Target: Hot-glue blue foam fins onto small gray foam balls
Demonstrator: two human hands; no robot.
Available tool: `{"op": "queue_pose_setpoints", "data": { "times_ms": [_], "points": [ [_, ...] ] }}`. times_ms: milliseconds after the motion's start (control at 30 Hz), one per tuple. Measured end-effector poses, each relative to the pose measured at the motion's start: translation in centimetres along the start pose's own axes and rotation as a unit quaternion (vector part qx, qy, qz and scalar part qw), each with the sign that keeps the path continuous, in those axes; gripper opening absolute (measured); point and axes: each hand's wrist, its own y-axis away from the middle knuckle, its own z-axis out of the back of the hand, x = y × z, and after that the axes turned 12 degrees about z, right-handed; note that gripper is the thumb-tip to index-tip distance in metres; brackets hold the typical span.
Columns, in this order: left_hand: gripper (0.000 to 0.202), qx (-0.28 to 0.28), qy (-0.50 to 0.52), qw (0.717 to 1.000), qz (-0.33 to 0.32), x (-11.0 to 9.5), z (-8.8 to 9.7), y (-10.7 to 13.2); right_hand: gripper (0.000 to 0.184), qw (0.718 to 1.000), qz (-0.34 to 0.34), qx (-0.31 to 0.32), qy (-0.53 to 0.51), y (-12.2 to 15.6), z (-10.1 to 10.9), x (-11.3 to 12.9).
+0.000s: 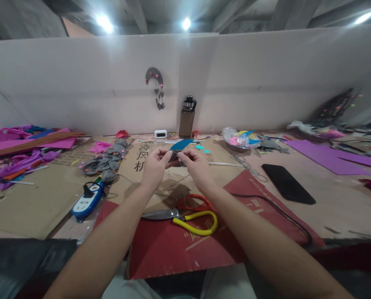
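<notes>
My left hand (156, 164) and my right hand (195, 162) are raised together over the middle of the table, fingers pinched on a small dark grey piece (174, 155) between them. A thin wire (176, 182) seems to trail down from it. Just behind the hands lies a blue felt shape (181, 144). Below my wrists, scissors (185, 216) with a yellow and a red handle rest on red cardboard (179, 245).
A black phone (287, 183) lies to the right, with a black cable (279, 211) near it. A blue-white power strip (89, 200) is at the left. Grey felt pieces (106, 160), pink and purple scraps (20, 149), purple sheets (328, 155), a bottle (187, 117), a small clock (160, 133).
</notes>
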Motion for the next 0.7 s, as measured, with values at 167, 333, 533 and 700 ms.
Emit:
{"op": "queue_pose_setpoints", "data": {
  "times_ms": [167,333,533,700],
  "points": [
    [0.023,0.009,-0.004,1.0,-0.007,-0.01,-0.26,0.26,0.026,0.999,-0.008,-0.029,0.011,-0.15,0.1,0.02],
    [0.025,-0.013,-0.014,1.0,-0.003,-0.32,-0.51,0.51,0.025,0.999,-0.003,-0.034,0.024,-0.06,0.12,0.45],
    [0.027,-0.043,-0.026,0.999,0.008,-0.61,-0.5,0.49,0.024,0.999,0.001,-0.023,0.034,0.08,0.06,0.42],
    [0.027,-0.062,0.011,0.998,0.022,-0.87,-0.63,0.41,0.021,0.999,-0.005,-0.015,0.035,0.17,0.1,0.25]
  ]
}}
